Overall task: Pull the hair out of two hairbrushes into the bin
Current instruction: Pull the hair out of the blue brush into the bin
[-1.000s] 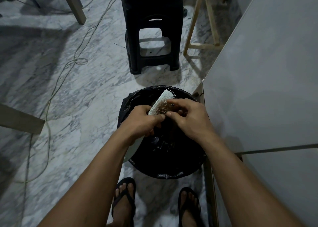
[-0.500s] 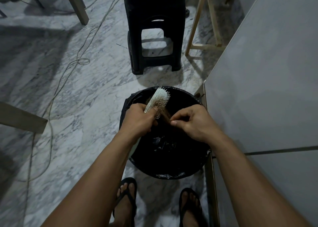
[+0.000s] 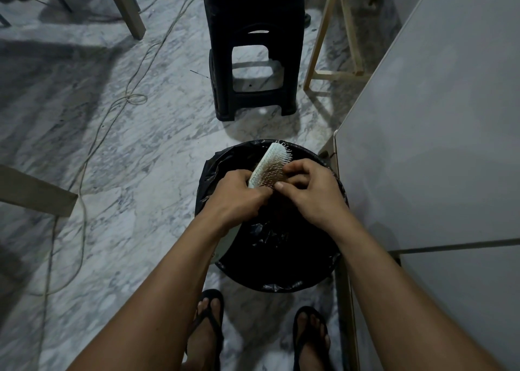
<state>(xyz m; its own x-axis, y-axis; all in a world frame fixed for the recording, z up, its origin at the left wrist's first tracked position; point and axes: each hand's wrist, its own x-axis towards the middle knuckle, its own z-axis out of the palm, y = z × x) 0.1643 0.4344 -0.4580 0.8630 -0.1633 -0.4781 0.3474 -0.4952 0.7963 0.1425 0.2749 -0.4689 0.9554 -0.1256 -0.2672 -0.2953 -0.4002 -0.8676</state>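
Note:
A pale hairbrush (image 3: 270, 166) with brown hair caught among its bristles is held tilted over the black bin (image 3: 281, 282), which is lined with a black bag. My left hand (image 3: 236, 195) grips the brush by its lower part; the handle pokes out below the wrist. My right hand (image 3: 311, 190) rests against the bristle side, fingertips pinched into the hair there. A second brush is not in view.
A black plastic stool (image 3: 254, 47) stands on the marble floor beyond the bin. A grey cabinet (image 3: 436, 145) flanks the bin's right side. Wooden legs (image 3: 319, 41) and loose cables (image 3: 112, 109) lie around. My sandalled feet (image 3: 208, 323) stand just before the bin.
My right hand, which had pulled away from the brush with hair half a second ago, has come back up onto the bristles. The brush stays held over the bin.

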